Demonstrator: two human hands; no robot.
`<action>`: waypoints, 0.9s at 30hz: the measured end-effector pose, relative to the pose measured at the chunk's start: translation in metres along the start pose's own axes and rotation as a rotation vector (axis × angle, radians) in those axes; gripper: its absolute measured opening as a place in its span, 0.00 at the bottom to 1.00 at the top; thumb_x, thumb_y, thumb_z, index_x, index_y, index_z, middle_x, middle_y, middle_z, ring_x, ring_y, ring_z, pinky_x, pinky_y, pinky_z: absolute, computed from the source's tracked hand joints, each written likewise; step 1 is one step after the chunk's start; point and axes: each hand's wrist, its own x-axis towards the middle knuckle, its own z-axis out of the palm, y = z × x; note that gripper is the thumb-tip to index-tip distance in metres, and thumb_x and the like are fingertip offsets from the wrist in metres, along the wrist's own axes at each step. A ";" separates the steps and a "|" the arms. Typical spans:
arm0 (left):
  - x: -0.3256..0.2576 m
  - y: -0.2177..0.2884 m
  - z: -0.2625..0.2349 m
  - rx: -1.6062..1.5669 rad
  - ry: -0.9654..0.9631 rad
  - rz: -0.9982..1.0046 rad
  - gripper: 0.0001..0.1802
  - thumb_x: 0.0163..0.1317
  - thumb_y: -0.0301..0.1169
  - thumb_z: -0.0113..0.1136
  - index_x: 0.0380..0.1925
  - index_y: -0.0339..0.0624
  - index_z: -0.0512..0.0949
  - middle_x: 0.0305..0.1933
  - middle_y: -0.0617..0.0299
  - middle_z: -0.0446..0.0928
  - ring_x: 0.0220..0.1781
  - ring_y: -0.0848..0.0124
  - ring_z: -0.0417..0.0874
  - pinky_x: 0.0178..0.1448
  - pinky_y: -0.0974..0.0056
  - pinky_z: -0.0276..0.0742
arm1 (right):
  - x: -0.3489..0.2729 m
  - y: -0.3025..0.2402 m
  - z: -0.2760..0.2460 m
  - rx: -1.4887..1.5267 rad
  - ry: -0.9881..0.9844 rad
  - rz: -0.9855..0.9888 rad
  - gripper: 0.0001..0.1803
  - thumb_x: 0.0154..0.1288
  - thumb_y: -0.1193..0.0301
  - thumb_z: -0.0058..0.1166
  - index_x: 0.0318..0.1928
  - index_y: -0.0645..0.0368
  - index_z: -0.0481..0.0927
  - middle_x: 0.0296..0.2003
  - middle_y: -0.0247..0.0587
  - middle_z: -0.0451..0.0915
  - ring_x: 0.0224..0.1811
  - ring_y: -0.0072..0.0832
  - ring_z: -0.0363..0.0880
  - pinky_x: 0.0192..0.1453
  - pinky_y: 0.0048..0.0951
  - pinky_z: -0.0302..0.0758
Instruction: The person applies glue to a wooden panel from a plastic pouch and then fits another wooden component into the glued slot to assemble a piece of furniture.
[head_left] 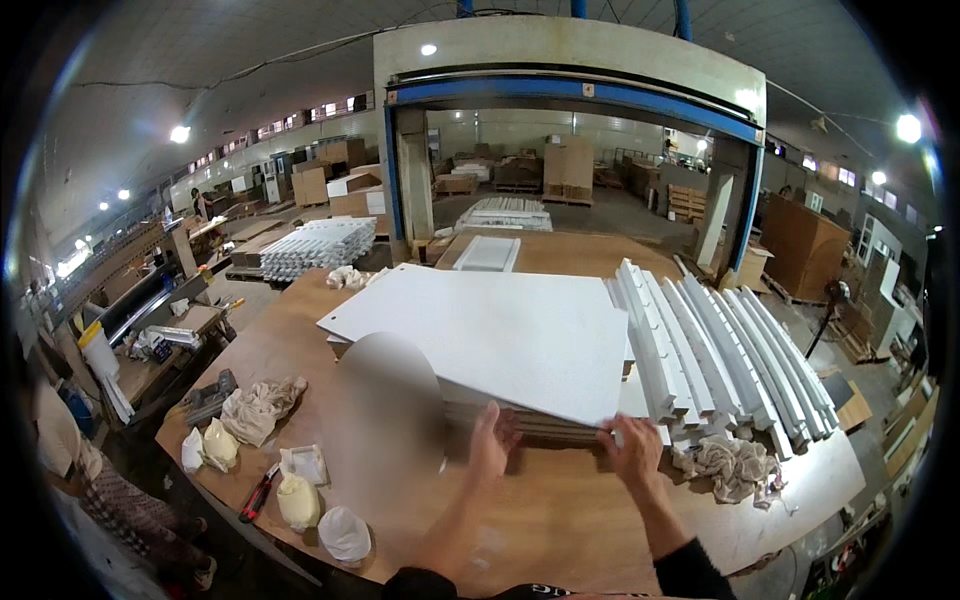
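A large flat white panel [490,335] lies askew on a stack of boards [530,425] in front of me. My right hand [638,455] pinches the panel's near right corner, thumb and fingers closed at its edge. Just below the panel's front edge is my left hand [490,442], its thumb and fingers apart beside the stack. Whether its fingertips touch the panel is hard to tell. A grey blurred patch covers part of the panel's left side and the table there.
Long white strips [700,350] lie right of the panel on the wooden table [560,505], with a crumpled rag [730,467] nearby. At left are another rag [262,410], a red-handled tool [260,493] and several small bags [345,533]. A press frame [570,55] stands behind.
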 end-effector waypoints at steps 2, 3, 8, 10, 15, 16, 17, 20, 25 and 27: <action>0.013 0.003 0.015 -0.003 -0.063 -0.010 0.20 0.60 0.42 0.56 0.43 0.37 0.71 0.42 0.58 0.73 0.44 0.68 0.74 0.46 0.64 0.71 | -0.031 0.000 -0.011 0.389 -0.023 0.220 0.07 0.52 0.70 0.61 0.32 0.55 0.78 0.33 0.35 0.81 0.37 0.28 0.80 0.47 0.34 0.72; 0.008 0.000 0.025 0.046 -0.021 0.060 0.20 0.58 0.39 0.57 0.43 0.34 0.72 0.43 0.58 0.72 0.46 0.67 0.73 0.47 0.64 0.70 | -0.048 0.002 -0.012 0.585 -0.037 0.338 0.06 0.53 0.71 0.60 0.31 0.55 0.78 0.33 0.35 0.81 0.37 0.27 0.80 0.45 0.33 0.73; -0.028 0.009 0.030 0.184 0.073 0.077 0.20 0.55 0.32 0.59 0.46 0.33 0.72 0.45 0.58 0.73 0.47 0.67 0.73 0.52 0.64 0.68 | -0.082 0.049 0.004 1.355 0.236 0.688 0.10 0.62 0.64 0.53 0.34 0.59 0.75 0.34 0.37 0.80 0.36 0.28 0.79 0.42 0.31 0.74; -0.053 0.004 0.017 0.203 -0.088 0.196 0.20 0.54 0.32 0.60 0.46 0.33 0.72 0.45 0.58 0.74 0.48 0.67 0.73 0.53 0.64 0.68 | -0.077 0.048 0.001 1.459 0.189 0.833 0.18 0.65 0.58 0.49 0.41 0.62 0.75 0.35 0.37 0.79 0.37 0.26 0.78 0.41 0.30 0.75; -0.127 0.008 0.020 0.298 0.059 -0.021 0.19 0.55 0.31 0.56 0.47 0.35 0.72 0.47 0.60 0.74 0.48 0.68 0.75 0.54 0.64 0.68 | -0.061 0.018 -0.005 1.765 -0.117 1.109 0.26 0.60 0.52 0.51 0.48 0.61 0.70 0.37 0.40 0.77 0.38 0.31 0.76 0.43 0.34 0.73; -0.120 0.007 0.004 0.213 0.032 -0.004 0.18 0.55 0.31 0.56 0.46 0.35 0.72 0.45 0.60 0.75 0.47 0.68 0.75 0.53 0.63 0.69 | -0.062 0.018 -0.006 1.687 -0.081 1.068 0.24 0.59 0.54 0.52 0.47 0.61 0.71 0.35 0.40 0.76 0.37 0.31 0.76 0.42 0.33 0.73; -0.106 0.003 -0.022 0.126 0.003 0.016 0.17 0.56 0.32 0.56 0.45 0.36 0.73 0.43 0.61 0.76 0.45 0.68 0.76 0.52 0.63 0.71 | -0.064 0.019 -0.008 1.611 -0.045 1.021 0.22 0.58 0.56 0.53 0.45 0.61 0.71 0.34 0.40 0.76 0.36 0.31 0.75 0.41 0.33 0.73; -0.078 0.017 -0.056 -0.025 0.076 0.147 0.13 0.57 0.35 0.55 0.39 0.40 0.74 0.37 0.61 0.77 0.39 0.68 0.79 0.45 0.64 0.74 | -0.085 0.046 -0.005 1.553 0.054 1.049 0.16 0.54 0.63 0.54 0.39 0.61 0.73 0.29 0.38 0.75 0.30 0.29 0.76 0.32 0.30 0.73; -0.028 0.050 -0.126 0.029 0.087 0.314 0.17 0.57 0.37 0.54 0.44 0.41 0.72 0.41 0.61 0.76 0.44 0.67 0.76 0.50 0.63 0.71 | -0.134 0.107 -0.050 1.468 -0.118 0.938 0.25 0.53 0.65 0.52 0.50 0.68 0.69 0.38 0.47 0.76 0.40 0.37 0.78 0.41 0.38 0.77; -0.050 0.059 -0.098 0.017 0.068 0.285 0.18 0.57 0.31 0.54 0.48 0.39 0.69 0.46 0.62 0.73 0.47 0.68 0.74 0.51 0.63 0.70 | -0.140 0.114 -0.060 1.622 -0.081 1.058 0.29 0.56 0.60 0.52 0.54 0.66 0.68 0.47 0.48 0.72 0.44 0.39 0.74 0.51 0.41 0.72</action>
